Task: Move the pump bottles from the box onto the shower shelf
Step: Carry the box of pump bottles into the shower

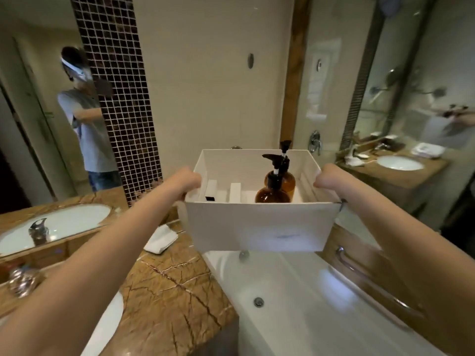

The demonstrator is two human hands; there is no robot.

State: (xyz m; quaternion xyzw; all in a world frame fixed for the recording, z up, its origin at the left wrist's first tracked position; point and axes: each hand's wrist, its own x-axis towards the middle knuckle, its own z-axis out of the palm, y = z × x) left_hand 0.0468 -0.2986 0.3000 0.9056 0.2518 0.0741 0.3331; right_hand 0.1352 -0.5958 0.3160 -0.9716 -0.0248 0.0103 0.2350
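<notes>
I hold a white open box (259, 227) in the air above the bathtub. My left hand (185, 182) grips its left wall and my right hand (326, 179) grips its right wall. Inside, toward the right, stand two amber pump bottles with black pumps: the nearer bottle (272, 192) and the farther bottle (288, 179) right behind it. A few small white packages (235, 191) lie on the box floor at the left. No shower shelf can be picked out in this view.
The white bathtub (295, 304) with a drain lies below the box. A brown marble counter (169, 291) with a folded white towel (160, 238) and a sink is at the left. A metal grab bar (372, 281) runs along the tub's right side. A mirror at the left shows a person.
</notes>
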